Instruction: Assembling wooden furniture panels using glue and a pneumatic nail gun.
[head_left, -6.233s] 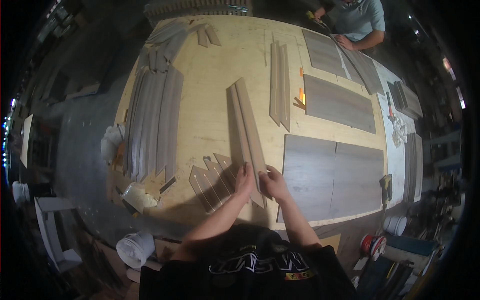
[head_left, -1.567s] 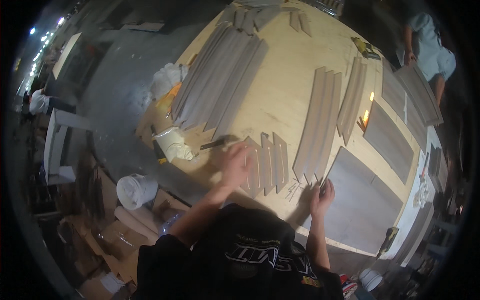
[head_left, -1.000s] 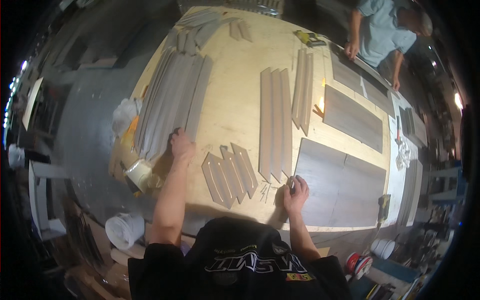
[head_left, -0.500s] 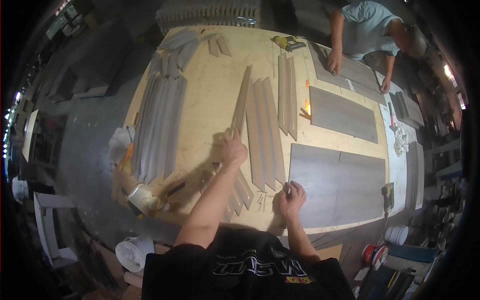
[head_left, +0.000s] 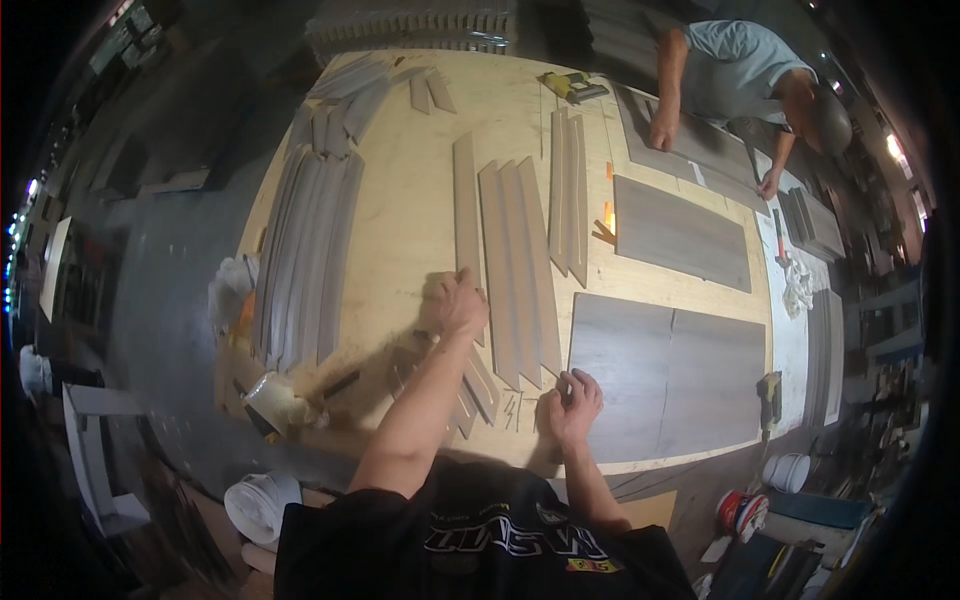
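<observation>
My left hand (head_left: pixel 460 305) is closed over the near end of a long wooden strip (head_left: pixel 466 190) with an angled tip. That strip lies brown face up, just left of a row of similar slanted-end strips (head_left: pixel 520 270) laid side by side. My right hand (head_left: pixel 577 408) rests by the near end of that row, at the near-left corner of a large grey panel (head_left: pixel 670 380). Its fingers are curled, and whatever they may hold is too small to name. Under my left forearm lie more strips (head_left: pixel 480 385) with pale lines along them, partly covered.
Grey strips (head_left: pixel 310 260) are stacked along the table's left side. Two lined strips (head_left: pixel 568 200) lie beyond the row. A nail gun (head_left: pixel 572 87) sits at the far edge, another (head_left: pixel 769 400) at the right. Across the table a person (head_left: pixel 750 80) handles a panel (head_left: pixel 690 145).
The strip under my left hand has tipped from its narrow edge to lying flat, apart from the row. My right hand stays by the panel corner. The view has shifted slightly.
</observation>
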